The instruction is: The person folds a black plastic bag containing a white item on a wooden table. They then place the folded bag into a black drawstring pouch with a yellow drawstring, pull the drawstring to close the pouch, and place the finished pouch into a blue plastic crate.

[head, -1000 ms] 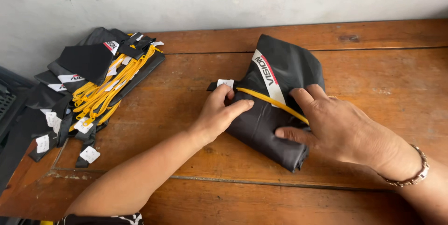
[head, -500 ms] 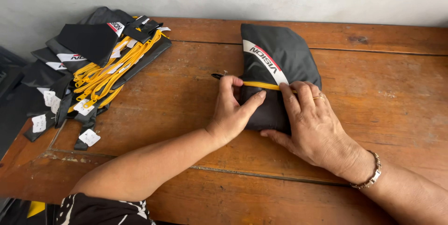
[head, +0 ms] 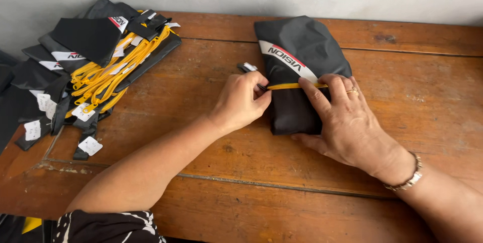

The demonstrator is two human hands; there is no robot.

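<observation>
Our left hand (head: 241, 101) pinched the yellow strap (head: 292, 86); our right hand (head: 347, 122) pressed flat on the black bag (head: 302, 72) on the worktop (head: 201, 72).

Wooden table (head: 211, 72), brown planks, worn and scratched, with seams running left to right. It butts against a pale wall at the far edge. A dark knot mark shows on the far right plank. Landmark: folded black bag (head: 297, 72) with a yellow zipper strip and a white-red stripe, lying flat on the table's middle-far part. Well left of that bag: a heap of black bags (head: 90, 56) with yellow straps and white paper tags, spilling over the table's left edge. Just left of the bag: a small black-white tab (head: 247, 66) on the wood.
</observation>
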